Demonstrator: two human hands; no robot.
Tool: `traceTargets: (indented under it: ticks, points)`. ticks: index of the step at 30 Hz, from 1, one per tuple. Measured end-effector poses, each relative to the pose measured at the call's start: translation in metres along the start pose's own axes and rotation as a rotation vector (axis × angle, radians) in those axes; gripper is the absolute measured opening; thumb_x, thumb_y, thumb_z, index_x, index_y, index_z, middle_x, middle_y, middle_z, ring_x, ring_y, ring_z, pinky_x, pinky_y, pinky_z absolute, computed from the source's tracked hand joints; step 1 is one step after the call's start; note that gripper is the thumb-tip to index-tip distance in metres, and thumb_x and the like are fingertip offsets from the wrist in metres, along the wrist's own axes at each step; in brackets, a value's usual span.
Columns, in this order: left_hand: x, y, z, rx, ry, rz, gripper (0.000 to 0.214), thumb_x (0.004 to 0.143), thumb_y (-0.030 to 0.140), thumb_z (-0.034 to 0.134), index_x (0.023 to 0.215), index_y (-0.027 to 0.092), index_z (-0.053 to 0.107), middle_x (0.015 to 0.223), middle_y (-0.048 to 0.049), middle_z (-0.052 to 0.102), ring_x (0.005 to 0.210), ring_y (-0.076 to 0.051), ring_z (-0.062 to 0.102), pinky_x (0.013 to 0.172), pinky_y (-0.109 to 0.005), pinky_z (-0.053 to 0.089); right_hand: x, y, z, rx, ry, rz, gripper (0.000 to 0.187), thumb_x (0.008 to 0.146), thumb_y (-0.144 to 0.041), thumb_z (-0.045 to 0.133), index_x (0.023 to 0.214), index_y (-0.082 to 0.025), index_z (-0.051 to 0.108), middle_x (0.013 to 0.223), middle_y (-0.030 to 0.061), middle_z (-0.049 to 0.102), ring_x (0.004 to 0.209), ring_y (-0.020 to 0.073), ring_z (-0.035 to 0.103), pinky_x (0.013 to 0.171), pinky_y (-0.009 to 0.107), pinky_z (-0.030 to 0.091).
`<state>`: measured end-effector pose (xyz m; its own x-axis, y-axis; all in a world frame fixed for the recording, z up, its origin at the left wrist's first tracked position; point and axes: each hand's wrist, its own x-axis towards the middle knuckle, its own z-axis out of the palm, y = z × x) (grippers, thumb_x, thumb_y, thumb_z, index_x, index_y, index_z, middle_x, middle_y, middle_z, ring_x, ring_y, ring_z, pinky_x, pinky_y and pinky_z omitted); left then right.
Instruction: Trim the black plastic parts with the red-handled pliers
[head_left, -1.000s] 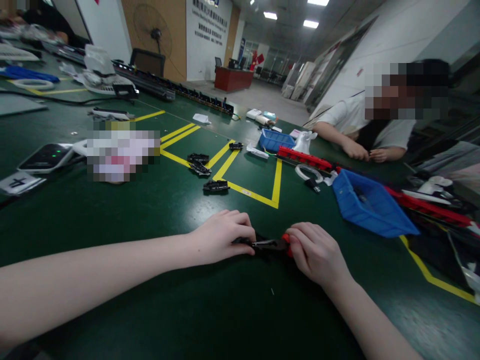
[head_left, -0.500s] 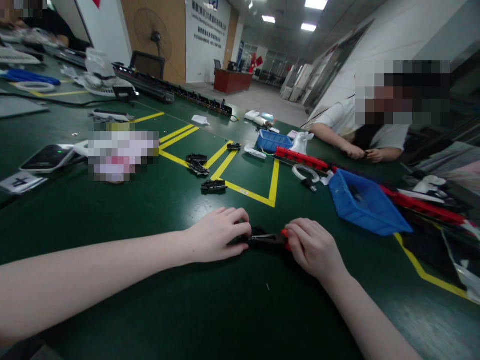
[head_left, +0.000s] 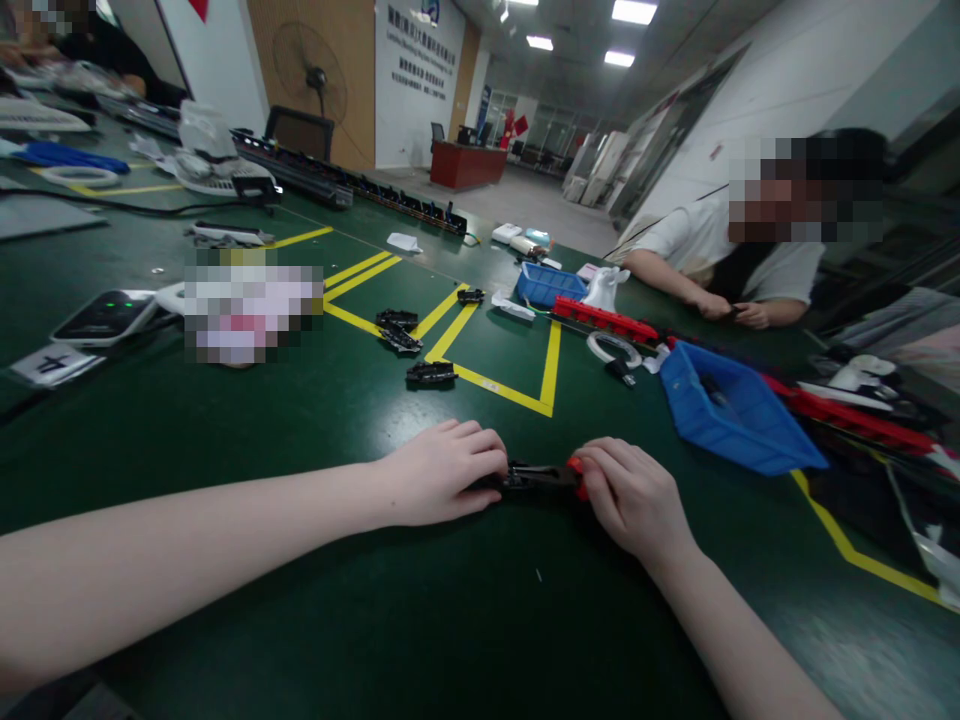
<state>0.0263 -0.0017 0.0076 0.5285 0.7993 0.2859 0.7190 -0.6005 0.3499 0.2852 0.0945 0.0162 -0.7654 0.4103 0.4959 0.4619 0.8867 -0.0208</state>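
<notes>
The left hand (head_left: pixel 450 475) has its grip clamped on a dark part (head_left: pixel 513 470), thumb and fingers pinching it low over the surface (head_left: pixel 315 600). The right hand (head_left: pixel 634 490) has its grip wrapped round the red handles of the pliers (head_left: pixel 553 478), whose nose points left and meets the part (whether the jaws bite on it, I cannot tell). Much of the part is hidden under the fingers.

It looks light and stiff, probably plastic, with thin edges that could snap under a hard squeeze; a pinch on the solid end, away from the pliers, seems best. The pliers should feel heavier and rigid, steadiest held well back on the handles. Similar black pieces (head_left: pixel 431 374) lie beyond the left hand, near the yellow tape (head_left: pixel 550 365).
</notes>
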Motion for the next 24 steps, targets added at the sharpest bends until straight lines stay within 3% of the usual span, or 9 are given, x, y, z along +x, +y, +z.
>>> traceTargets:
  ticks: [8,24]
  points:
    - [0.0006,0.0039,-0.0039,0.02,-0.013,-0.008,0.018,0.099,0.031,0.046,0.106,0.019,0.057,0.115,-0.0072,0.061,0.1,-0.021,0.057,0.088,-0.036,0.044,0.0008,-0.0003,0.0008,-0.022,-0.027,-0.027,0.024,0.094,-0.021,0.043,0.083,-0.017,0.064,0.082,0.0071,0.067,0.07,0.017,0.06,0.063,0.031,0.046]
    - [0.0006,-0.0037,-0.0022,-0.135,0.001,-0.04,0.022,0.096,0.034,0.053,0.113,0.021,0.06,0.113,-0.0057,0.062,0.101,-0.022,0.057,0.089,-0.037,0.044,-0.0004,-0.0003,0.0008,-0.079,0.026,-0.039,0.02,0.093,-0.019,0.046,0.086,-0.016,0.064,0.086,0.0077,0.068,0.075,0.0181,0.062,0.066,0.032,0.047]
